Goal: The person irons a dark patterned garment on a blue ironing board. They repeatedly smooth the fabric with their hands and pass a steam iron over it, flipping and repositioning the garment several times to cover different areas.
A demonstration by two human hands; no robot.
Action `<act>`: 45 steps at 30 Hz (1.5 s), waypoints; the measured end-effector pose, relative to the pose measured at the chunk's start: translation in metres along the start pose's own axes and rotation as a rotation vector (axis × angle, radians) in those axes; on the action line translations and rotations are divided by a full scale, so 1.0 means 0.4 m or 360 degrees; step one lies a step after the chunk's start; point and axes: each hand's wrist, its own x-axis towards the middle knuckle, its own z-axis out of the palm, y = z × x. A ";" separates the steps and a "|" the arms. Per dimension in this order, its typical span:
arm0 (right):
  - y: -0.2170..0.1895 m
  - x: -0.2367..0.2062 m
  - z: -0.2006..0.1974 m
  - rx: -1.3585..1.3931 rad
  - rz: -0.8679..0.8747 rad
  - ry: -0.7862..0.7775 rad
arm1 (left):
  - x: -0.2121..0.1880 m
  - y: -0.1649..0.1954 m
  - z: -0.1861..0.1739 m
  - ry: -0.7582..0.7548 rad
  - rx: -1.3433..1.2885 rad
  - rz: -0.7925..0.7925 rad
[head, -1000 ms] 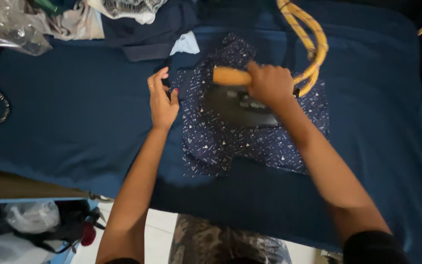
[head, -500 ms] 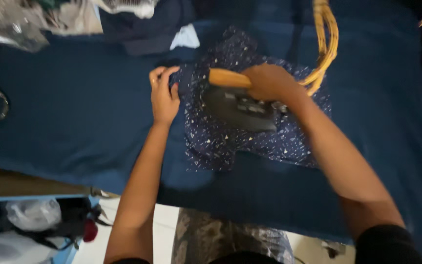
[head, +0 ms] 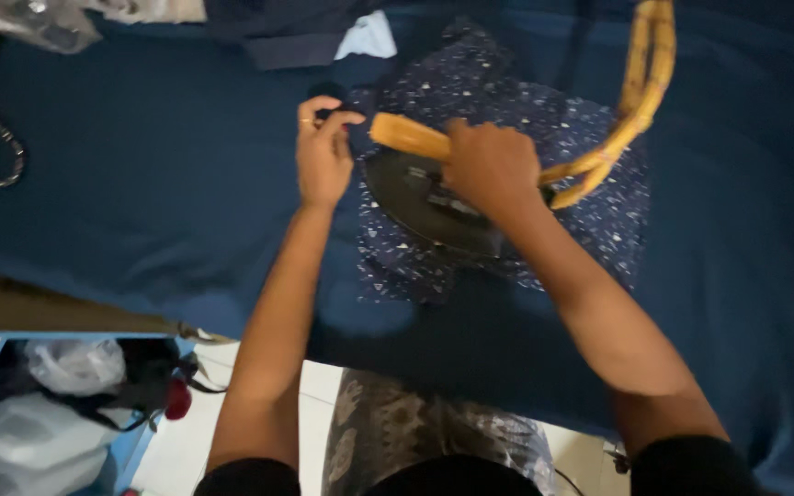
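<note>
Two bare arms reach forward over a dark blue cloth (head: 140, 220) spread on the table. At the near left sits a blue bin (head: 57, 413) of plastic bags. Right hand (head: 489, 165) is wrapped tight around the iron's (head: 425, 197) wooden handle, on the patterned fabric (head: 590, 211). Left hand (head: 323, 152) pinches that fabric's edge. Beyond curls a yellow cord (head: 640, 83).

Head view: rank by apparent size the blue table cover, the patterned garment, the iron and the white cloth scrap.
1. blue table cover
2. patterned garment
3. iron, partly hidden by the right hand
4. white cloth scrap
</note>
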 end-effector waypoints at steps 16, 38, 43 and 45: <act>0.260 -0.316 -0.104 -0.0270 0.0175 -0.0594 | -0.012 0.001 -0.009 -0.0094 0.0383 0.0105; 0.672 -0.155 -0.007 -0.0307 0.0031 -0.0229 | -0.005 0.054 -0.031 -0.0425 0.0520 0.0425; 0.589 -0.259 0.004 -0.0409 -0.0198 0.0032 | -0.008 0.038 -0.015 -0.0457 0.0366 0.0230; 0.577 -0.258 0.025 -0.0415 -0.0076 0.0145 | -0.007 0.033 -0.013 -0.0449 0.0370 0.0223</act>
